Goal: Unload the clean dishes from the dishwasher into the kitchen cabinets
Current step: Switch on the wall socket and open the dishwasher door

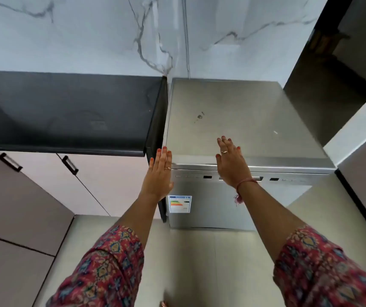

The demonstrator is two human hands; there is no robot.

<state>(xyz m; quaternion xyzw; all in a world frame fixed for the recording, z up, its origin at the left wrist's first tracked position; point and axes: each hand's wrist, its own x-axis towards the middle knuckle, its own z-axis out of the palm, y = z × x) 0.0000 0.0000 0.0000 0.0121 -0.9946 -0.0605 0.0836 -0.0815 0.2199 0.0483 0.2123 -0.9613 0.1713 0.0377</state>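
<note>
A stainless steel dishwasher [239,120] stands straight ahead with its door shut; an energy label [179,204] is stuck on the door's upper left. No dishes are in sight. My left hand [158,173] is stretched out flat with fingers together, in front of the dishwasher's top left corner, holding nothing. My right hand [232,162] is flat and spread over the front edge of the dishwasher's top, above the door handle recess [258,178], holding nothing. Whether it touches the surface I cannot tell.
A black countertop [66,111] runs to the left of the dishwasher, with pink cabinet doors [44,182] and black handles beneath. A marble wall [111,34] rises behind. Another counter edge [355,189] and cabinet stand on the right. Pale floor tiles [199,262] lie below.
</note>
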